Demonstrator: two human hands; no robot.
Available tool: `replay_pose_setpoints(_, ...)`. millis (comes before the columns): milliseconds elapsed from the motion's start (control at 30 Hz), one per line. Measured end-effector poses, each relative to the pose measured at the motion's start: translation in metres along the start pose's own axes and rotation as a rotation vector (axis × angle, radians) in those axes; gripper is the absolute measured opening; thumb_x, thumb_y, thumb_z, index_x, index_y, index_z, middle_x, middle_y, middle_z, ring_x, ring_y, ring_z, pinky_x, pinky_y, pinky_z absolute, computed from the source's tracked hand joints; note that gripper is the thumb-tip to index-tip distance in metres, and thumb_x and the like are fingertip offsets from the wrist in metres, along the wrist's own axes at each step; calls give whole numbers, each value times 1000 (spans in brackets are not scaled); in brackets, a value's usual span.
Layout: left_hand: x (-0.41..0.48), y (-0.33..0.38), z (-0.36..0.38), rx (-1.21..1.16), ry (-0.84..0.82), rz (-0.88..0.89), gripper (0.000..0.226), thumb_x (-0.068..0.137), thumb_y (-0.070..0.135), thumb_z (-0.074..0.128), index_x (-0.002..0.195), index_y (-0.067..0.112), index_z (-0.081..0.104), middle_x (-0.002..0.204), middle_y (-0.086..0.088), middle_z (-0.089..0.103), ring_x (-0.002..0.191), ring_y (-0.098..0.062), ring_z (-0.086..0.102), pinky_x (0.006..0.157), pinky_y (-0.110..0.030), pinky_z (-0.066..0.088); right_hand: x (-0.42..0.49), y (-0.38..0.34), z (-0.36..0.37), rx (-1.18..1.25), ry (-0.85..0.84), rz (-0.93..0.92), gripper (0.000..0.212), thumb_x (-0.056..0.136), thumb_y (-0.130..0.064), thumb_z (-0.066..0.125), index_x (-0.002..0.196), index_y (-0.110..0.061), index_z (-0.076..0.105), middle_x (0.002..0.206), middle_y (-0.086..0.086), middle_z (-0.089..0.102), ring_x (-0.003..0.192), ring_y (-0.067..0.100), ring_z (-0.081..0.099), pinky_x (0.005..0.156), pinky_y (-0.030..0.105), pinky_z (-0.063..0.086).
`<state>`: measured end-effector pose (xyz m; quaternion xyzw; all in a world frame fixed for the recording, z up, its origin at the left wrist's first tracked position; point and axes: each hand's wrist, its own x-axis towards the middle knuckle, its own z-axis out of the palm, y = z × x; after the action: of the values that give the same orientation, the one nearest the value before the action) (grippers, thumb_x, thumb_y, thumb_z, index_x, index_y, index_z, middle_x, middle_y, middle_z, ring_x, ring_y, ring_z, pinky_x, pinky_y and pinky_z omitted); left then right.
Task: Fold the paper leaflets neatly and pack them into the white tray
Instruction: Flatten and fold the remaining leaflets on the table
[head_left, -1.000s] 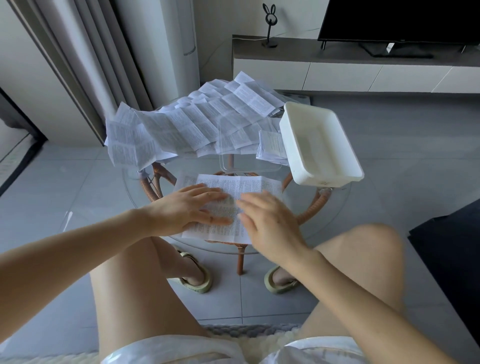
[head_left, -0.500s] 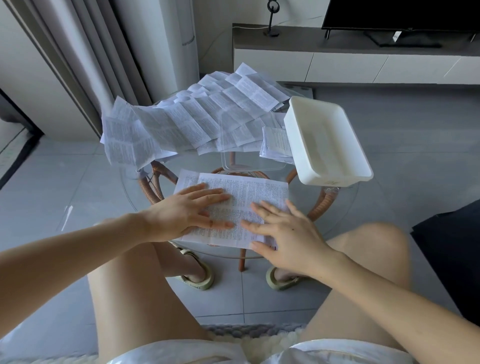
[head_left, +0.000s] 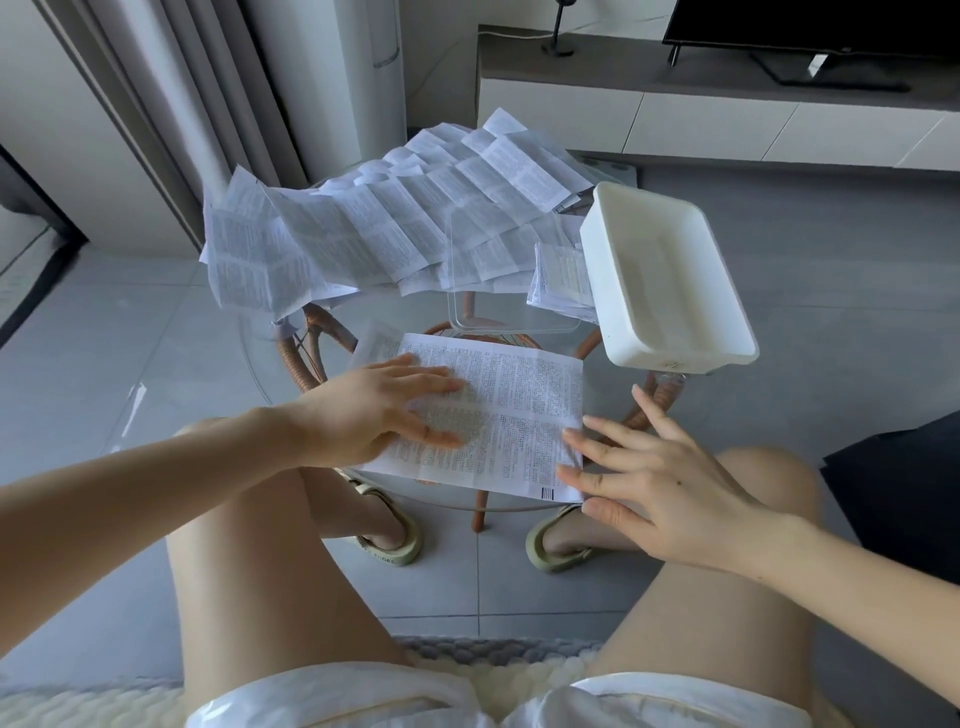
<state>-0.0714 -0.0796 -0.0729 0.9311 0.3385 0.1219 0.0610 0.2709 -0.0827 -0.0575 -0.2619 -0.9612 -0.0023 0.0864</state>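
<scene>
On the leaflet (head_left: 511, 410), left hand (head_left: 374, 410) lies flat.

One printed paper leaflet (head_left: 519, 410) lies open and flat on the near part of a round glass table (head_left: 249, 364), dense with small text, with a barcode at its near right corner. Behind it, a loose pile of unfolded, creased leaflets (head_left: 395, 228) spreads across the far side. The white tray (head_left: 675, 358), rectangular with rounded corners, sits upright at the table's right edge, a small stack of folded leaflets (head_left: 561, 280) just beside its left wall
</scene>
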Motion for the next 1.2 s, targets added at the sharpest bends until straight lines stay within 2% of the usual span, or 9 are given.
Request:
replay_pose_setpoints(133, 6, 10, -2, -9, 48, -75, 60, 69, -16, 59, 103, 30, 76, 129, -12, 60, 120, -33, 57, 100, -48, 42, 17, 7, -6, 141, 144, -58, 26, 89, -35, 54, 101, -22, 75, 107, -3, 71, 106, 16, 63, 110, 49, 32)
replay_pose_setpoints(300, 1, 13, -4, -69, -1, -146, 62, 72, -17, 50, 110, 27, 73, 138, -11, 53, 132, -30, 45, 109, -49, 30, 23, 15, 9, 36, -146, -172, 79, 77, -59, 58, 143, -18, 41, 151, 1, 35, 141, 16, 27, 116, 43, 15)
replay_pose_setpoints(400, 5, 12, -8, -129, -37, -205, 64, 74, -21, 49, 110, 26, 72, 142, -6, 50, 136, -21, 39, 116, -36, 23, 25, 6, 16, -16, -36, -186, 61, 71, -34, 61, 128, -11, 59, 135, 6, 56, 124, 23, 52, 100, 40, 45)
replay_pose_setpoints(533, 9, 16, -16, -209, -127, -307, 66, 78, -22, 45, 110, 29, 72, 145, 9, 43, 138, -1, 24, 116, -15, 6, 30, -20, 14, -50, 154, -212, 35, 83, -26, 48, 101, -10, 74, 107, 6, 71, 99, 25, 67, 77, 33, 56)
replay_pose_setpoints(700, 8, 29, -21, -209, -51, -569, 48, 86, -11, 47, 96, 26, 77, 132, 19, 55, 131, 1, 41, 114, -24, 28, 44, -60, 23, 26, 271, -137, 29, 94, -23, 49, 81, -9, 71, 83, 4, 71, 76, 21, 67, 55, 32, 52)
replay_pose_setpoints(800, 11, 50, -16, -81, 63, -758, 32, 96, 13, 45, 115, 24, 69, 129, 12, 61, 120, -13, 57, 95, -31, 46, 59, -87, 39, -38, 294, -77, 31, 95, -20, 46, 75, -10, 67, 76, 5, 66, 66, 22, 61, 53, 28, 43)
replay_pose_setpoints(967, 7, 71, 10, 55, -214, -735, 58, 98, 56, 29, 151, 35, 20, 160, -1, 13, 148, -27, 10, 118, -45, 11, 51, -88, 35, 45, 229, -90, 33, 92, -32, 50, 88, -6, 70, 91, 9, 69, 83, 26, 64, 61, 34, 48)
replay_pose_setpoints(1100, 1, 73, 15, 122, -163, -686, 74, 83, 70, -7, 148, 43, 13, 160, -7, 16, 146, -35, 12, 115, -51, 12, 48, -55, 18, 360, 358, 21, 37, 95, -35, 47, 97, -11, 75, 104, 3, 73, 94, 17, 69, 80, 31, 53)
replay_pose_setpoints(1200, -1, 75, 18, 195, -214, -688, 75, 73, 77, -21, 141, 48, -8, 161, -1, 6, 148, -30, 5, 116, -51, 10, 73, -31, 15, 440, 304, 147, 41, 92, -33, 47, 114, -7, 69, 123, 8, 64, 115, 12, 57, 101, 26, 40)
